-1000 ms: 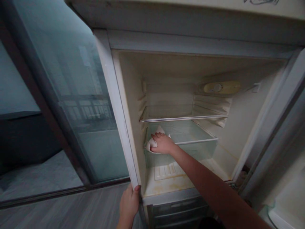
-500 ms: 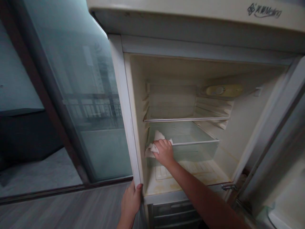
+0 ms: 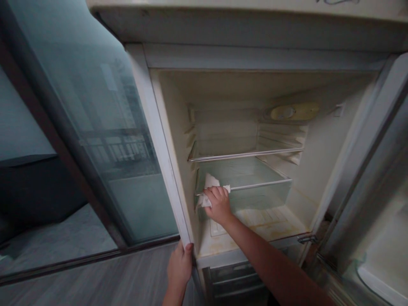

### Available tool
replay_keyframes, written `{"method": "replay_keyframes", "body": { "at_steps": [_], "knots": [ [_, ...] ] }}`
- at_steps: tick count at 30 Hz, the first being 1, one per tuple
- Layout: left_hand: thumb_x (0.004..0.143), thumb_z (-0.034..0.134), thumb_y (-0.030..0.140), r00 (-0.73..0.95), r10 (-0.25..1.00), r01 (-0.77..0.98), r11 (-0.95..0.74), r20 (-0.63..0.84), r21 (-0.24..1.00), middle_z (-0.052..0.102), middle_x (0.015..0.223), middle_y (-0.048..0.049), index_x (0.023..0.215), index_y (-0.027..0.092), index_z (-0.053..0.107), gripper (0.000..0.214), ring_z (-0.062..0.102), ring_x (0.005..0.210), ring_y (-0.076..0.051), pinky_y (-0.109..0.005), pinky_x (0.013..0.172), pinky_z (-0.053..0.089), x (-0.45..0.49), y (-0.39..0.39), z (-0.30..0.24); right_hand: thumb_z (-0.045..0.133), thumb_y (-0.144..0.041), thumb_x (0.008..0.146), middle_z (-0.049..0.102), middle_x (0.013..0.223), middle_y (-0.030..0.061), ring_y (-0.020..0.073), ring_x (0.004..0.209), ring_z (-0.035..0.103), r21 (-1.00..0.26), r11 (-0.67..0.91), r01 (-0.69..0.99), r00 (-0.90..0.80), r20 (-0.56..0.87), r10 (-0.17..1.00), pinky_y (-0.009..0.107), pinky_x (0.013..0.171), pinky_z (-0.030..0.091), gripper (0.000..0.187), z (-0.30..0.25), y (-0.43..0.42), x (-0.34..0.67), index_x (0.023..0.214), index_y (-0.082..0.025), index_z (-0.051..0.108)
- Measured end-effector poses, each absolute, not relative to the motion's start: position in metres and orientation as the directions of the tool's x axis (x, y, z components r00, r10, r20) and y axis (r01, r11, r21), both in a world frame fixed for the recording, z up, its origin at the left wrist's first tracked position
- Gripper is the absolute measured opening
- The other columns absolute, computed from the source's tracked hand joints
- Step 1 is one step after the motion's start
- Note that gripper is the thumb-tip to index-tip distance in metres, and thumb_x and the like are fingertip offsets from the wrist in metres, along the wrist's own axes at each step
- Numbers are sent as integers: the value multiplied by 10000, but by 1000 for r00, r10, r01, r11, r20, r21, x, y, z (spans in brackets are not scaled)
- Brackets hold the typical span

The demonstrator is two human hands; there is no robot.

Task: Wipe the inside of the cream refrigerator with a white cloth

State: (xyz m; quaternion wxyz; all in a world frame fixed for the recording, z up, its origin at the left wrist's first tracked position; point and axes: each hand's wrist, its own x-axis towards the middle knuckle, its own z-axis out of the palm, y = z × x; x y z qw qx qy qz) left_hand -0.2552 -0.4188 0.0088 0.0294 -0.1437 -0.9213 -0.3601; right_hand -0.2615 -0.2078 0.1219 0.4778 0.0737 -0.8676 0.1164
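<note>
Inside the open refrigerator (image 3: pixel 168 170), my right hand (image 3: pixel 218 204) is closed around a crumpled white tissue (image 3: pixel 211 182). The hand presses the tissue over the front edge of the lower glass shelf (image 3: pixel 251 170), toward its left end. Part of the tissue sticks out above the shelf edge and part hangs below it. My left hand (image 3: pixel 180 264) grips the lower left edge of the refrigerator body, its thumb lying on the front face and the other fingers hidden behind the side.
An upper glass shelf (image 3: pixel 245 156) sits above. A yellowish lamp and dial housing (image 3: pixel 295 111) is on the right inner wall. Yellow stains mark the compartment floor (image 3: pixel 223 244). The refrigerator door (image 3: pixel 376 204) stands open at right. A glass sliding door (image 3: pixel 137 199) is at left.
The view has tilted and shifted slightly, moving the refrigerator in the picture. The right hand still holds the tissue at nearly the same shelf spot; the left hand keeps its grip.
</note>
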Motion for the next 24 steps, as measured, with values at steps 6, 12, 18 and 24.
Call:
{"method": "replay_keyframes", "body": {
  "at_steps": [6,12,18,24],
  "knots": [
    [915,201,583,-957,241,285,690,161,666,748,1053,-175,1134,163,652,654,682,1046,-354,-414,824,512,-257,-420,6,596,-250,754,619,1102,62,237,1025,468,-144,962,-233,-555,832,-9,387,893,322,404,124,-207,-260,1156,-212,624],
    [916,172,582,-959,242,277,699,146,659,737,1081,-193,1153,145,644,685,671,1065,-378,-443,834,510,-257,-421,8,608,-321,784,619,1048,64,240,1005,470,-149,979,-141,-622,783,29,384,865,326,329,133,-211,-261,1095,-220,642],
    [916,164,583,-954,256,294,690,158,661,723,1137,-191,1152,141,642,693,655,1105,-370,-429,871,499,-258,-419,6,588,-480,836,625,1096,73,252,1054,503,-7,992,-126,-740,667,-89,385,875,371,385,160,-210,-259,1113,-217,634],
    [930,152,558,-958,243,281,709,150,647,712,1163,-203,1152,131,644,688,639,1133,-381,-443,890,489,-258,-419,6,397,-612,915,663,1111,125,260,1017,606,-42,997,-60,-907,419,-37,377,854,456,555,195,-190,-285,1065,-156,676]
  ]
}}
